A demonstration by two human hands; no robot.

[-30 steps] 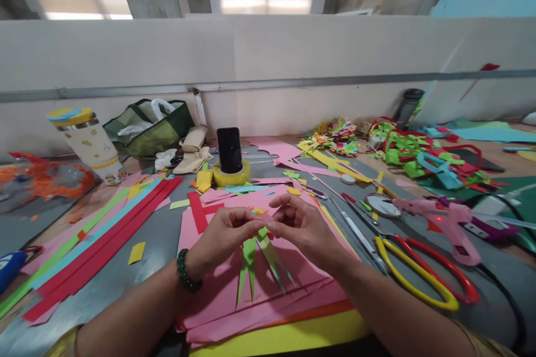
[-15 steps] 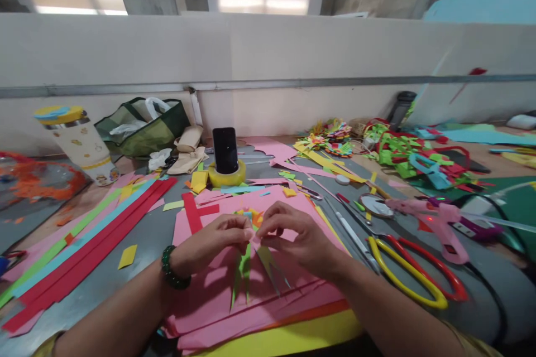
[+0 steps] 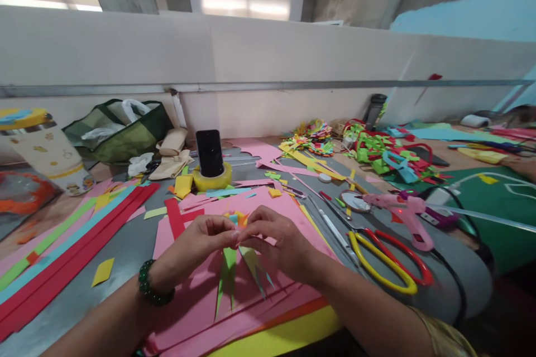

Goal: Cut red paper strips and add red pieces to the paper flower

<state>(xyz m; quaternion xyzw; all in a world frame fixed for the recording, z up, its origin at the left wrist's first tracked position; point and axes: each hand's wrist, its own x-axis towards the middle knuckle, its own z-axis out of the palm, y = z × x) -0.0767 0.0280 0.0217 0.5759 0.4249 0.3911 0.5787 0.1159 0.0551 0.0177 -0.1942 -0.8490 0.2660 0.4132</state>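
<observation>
Over a stack of pink sheets [image 3: 188, 312], I pinch a small colourful paper ornament with green pointed tails [image 3: 227, 276]. My left hand [image 3: 201, 245], with a dark green bead bracelet [image 3: 151, 284] on its wrist, has thumb and index finger closed on the ornament's middle. Meeting it there from the other side is my right hand [image 3: 276, 240], its fingertips also closed on the piece. The tails hang toward me in two forked pairs. Orange and yellow bits of the ornament show behind the fingertips; its centre is mostly covered by them.
Scissors with red and yellow handles [image 3: 383, 265] and a pink glue gun [image 3: 414, 217] lie to the right. A phone [image 3: 210, 152] stands in a yellow tape roll [image 3: 213, 177] behind the sheets. Long red strips [image 3: 84, 251] lie left, near a tumbler [image 3: 46, 148].
My view has turned slightly to the right, so everything appears farther left. Both hands keep their pinch on the ornament, fingertips still together.
</observation>
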